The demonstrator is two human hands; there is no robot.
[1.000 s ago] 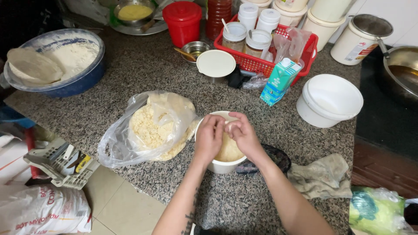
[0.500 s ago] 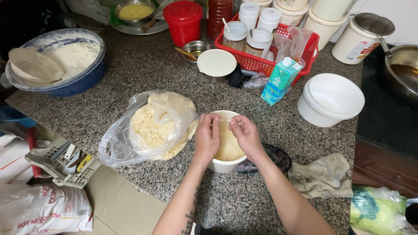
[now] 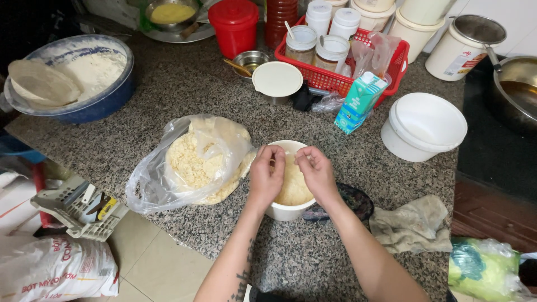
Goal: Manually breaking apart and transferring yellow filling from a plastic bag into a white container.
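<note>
Both of my hands hover over a small white bowl (image 3: pixel 288 211) that stands on the speckled granite counter (image 3: pixel 184 89). The bowl holds pale yellow dough (image 3: pixel 295 190). My left hand (image 3: pixel 267 174) and my right hand (image 3: pixel 316 171) meet above it, fingertips pinching a small bit of the dough between them. Left of the bowl lies a clear plastic bag (image 3: pixel 190 162) filled with crumbly yellow dough, touching the bowl's side.
A blue basin of flour (image 3: pixel 72 75) sits far left. At the back stand a red basket of jars (image 3: pixel 341 56), a red tub (image 3: pixel 234 25), a green carton (image 3: pixel 361 100) and a white bucket (image 3: pixel 424 126). A rag (image 3: pixel 414 223) lies at right; the counter edge drops front left.
My hands have risen slightly and drawn together over the bowl, the fingertips now pinching dough. The bag and the bowl have stayed in place.
</note>
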